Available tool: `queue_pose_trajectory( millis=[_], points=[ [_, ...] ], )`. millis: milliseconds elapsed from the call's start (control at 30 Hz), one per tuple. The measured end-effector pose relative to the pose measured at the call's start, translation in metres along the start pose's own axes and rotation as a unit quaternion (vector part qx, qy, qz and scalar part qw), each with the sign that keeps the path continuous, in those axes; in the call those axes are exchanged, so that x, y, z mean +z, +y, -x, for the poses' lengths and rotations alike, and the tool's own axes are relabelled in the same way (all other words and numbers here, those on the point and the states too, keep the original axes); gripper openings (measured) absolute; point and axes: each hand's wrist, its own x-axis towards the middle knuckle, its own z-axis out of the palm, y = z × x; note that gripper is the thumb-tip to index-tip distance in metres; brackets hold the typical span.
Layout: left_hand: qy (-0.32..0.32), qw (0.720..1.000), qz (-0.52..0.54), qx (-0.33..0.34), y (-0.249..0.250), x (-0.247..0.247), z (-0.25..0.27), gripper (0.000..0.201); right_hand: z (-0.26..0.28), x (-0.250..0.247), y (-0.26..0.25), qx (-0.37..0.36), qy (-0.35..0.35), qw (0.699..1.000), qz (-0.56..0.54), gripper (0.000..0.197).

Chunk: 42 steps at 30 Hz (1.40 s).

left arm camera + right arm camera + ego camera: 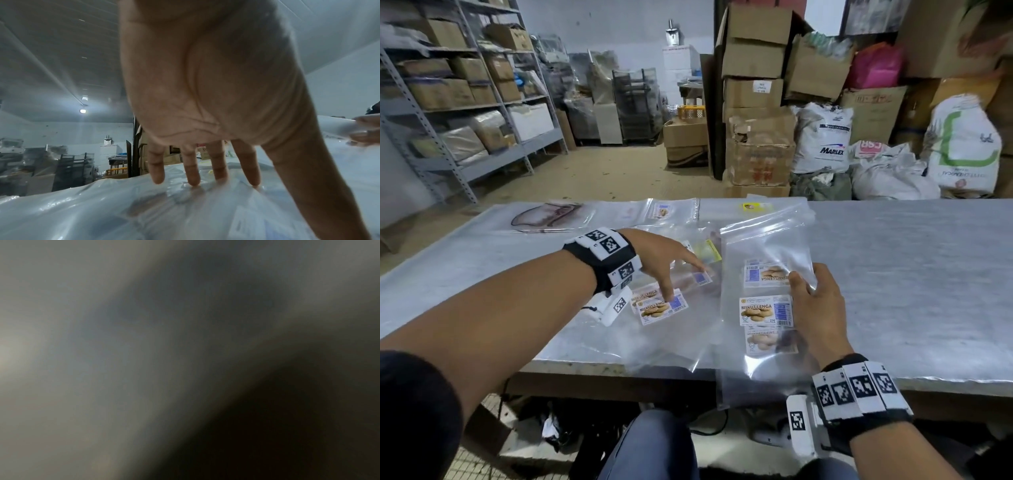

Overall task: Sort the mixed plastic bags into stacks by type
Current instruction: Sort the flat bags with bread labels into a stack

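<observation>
Bags in play: we see a loose heap of clear bags with biscuit labels [664,308] in the middle of the metal table [911,274], and a taller sheaf of like-labelled bags [767,308] just to its right.

Left hand: our left hand [664,260] reaches down onto the heap with fingers [193,172] straight and spread, tips pressing the plastic; nothing is gripped.

Right hand: our right hand [815,308] pinches the right edge of the sheaf, thumb on top of the film; the fingers beneath are hidden. The right wrist view is dark and blurred and tells us nothing.

Key relation: the sheaf's long axis runs away from us, its near end hanging over the table's front edge. The heap lies to its left, directly under our left hand, which is the nearer one for pulling the next bag out.

Sorted piles: at the far edge lie a bag with a dark printed shape [548,214], a flat bag with a small label [662,209] and one with a yellow label [756,206], well apart from each other.

Room: we judge the wide bare stretch of table to the right gives space for setting the sheaf down; the front edge is the risk, since slippery film could slide off.

Stage: we judge sorting is partway, the heap still mixed.
</observation>
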Motion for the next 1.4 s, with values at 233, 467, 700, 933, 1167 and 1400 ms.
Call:
queue_pose_trajectory(
  millis=[233,467,700,933,1167,1400],
  points=[
    [0.057,0.998,-0.027,0.008,-0.014,0.005,-0.009,0.065,0.002,0.002,0.001,-0.005,0.018,1.0,0.022,0.006],
    [0.067,0.996,-0.051,0.002,-0.014,0.009,-0.001,0.056,0.002,0.005,0.0,-0.004,0.027,0.999,0.038,0.008],
    [0.061,0.998,-0.019,0.018,-0.026,0.005,-0.003,0.027,0.002,0.006,0.001,0.001,0.031,0.999,0.038,0.006],
    [0.07,0.997,0.014,0.02,-0.03,-0.005,0.018,0.017,0.002,0.005,0.003,-0.001,0.031,0.999,0.018,0.004],
    [0.141,0.984,0.103,0.043,-0.016,-0.024,0.053,0.018,0.005,0.002,-0.001,0.007,0.028,0.999,-0.024,0.006],
    [0.273,0.915,0.292,0.065,0.025,-0.04,0.077,0.02,0.012,-0.006,-0.015,0.03,0.014,0.995,-0.098,0.006]
  ],
)
